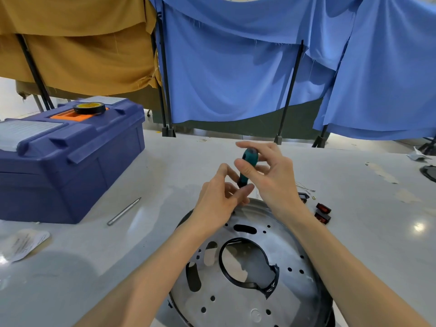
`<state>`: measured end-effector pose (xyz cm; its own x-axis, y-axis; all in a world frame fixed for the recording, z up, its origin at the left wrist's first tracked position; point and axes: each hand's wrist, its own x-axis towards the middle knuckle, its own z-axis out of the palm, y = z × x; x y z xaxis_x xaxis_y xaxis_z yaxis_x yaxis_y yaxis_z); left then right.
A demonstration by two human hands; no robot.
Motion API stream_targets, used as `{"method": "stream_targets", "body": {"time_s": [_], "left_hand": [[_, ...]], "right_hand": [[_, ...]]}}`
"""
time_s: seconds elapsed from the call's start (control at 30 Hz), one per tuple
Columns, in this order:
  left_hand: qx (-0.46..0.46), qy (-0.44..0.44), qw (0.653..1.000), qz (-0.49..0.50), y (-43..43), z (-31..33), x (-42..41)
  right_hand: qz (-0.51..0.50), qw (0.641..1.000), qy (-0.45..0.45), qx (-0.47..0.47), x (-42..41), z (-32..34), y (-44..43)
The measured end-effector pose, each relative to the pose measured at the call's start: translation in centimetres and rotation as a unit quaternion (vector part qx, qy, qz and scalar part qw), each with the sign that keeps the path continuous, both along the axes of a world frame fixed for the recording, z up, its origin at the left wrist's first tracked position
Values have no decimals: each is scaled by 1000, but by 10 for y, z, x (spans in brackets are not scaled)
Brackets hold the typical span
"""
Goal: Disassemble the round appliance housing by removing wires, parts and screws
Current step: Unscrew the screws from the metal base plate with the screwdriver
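The round metal housing [250,296] lies bottom-up on the table in front of me, a silver disc with holes, slots and a black ring round its central opening. A screwdriver with a teal handle [249,161] stands upright over the housing's far rim. My right hand [269,178] holds the handle between thumb and fingers near its top. My left hand [221,197] pinches the screwdriver's lower black part just above the rim. The tip and any screw under it are hidden by my fingers.
A blue toolbox [66,161] with a roll of black tape [89,107] on top stands at the left. A metal bit [123,211] lies beside it, a paper packet [23,244] nearer me. Red rocker switches [323,212] and thin wires [304,186] lie at the right. Cloth screens hang behind.
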<state>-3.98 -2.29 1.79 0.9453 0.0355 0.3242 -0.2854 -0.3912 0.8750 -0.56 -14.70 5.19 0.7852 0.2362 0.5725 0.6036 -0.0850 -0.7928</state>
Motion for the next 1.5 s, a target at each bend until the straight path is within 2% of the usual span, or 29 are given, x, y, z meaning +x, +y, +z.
{"method": "stream_targets", "body": {"time_s": [0.2,0.27,0.37,0.43,0.6,0.73,0.83,1.0,1.13,1.27,1.33,1.4,1.5], "left_hand": [[-23,11,998,-52,2,0,1],[-41,21,998,-54,2,1,1],[-44,23,998,-40,2,0,2],[-47,23,998,-41,2,1,1],[-68,27,994,-79,2,2,1],[-68,25,996,-44,2,0,4],[-69,16,996,-56,3,-1,5],[-106,35,991,-75,4,-2,5],[-84,15,996,-40,4,-2,5],[-111,25,990,-88,4,-2,4],[-113,33,990,-81,3,-2,6],[-98,26,993,-59,3,-3,7],[-81,9,996,-46,3,-4,6]], "right_hand": [[18,999,10,43,1,1,-2],[31,999,13,31,0,1,-1],[-10,1000,-8,-19,0,1,0],[-25,1000,-10,-9,0,1,-1],[21,999,0,24,-2,2,-4],[16,1000,-5,-12,-4,2,2],[-9,1000,-5,1,-4,3,2],[39,999,10,25,-3,3,-2],[-1,999,-7,-31,-2,0,3],[2,1000,4,16,-1,2,-1],[21,1000,7,20,-1,2,-3],[27,1000,1,-4,-3,1,0],[-25,999,-14,-44,-2,0,2]]}}
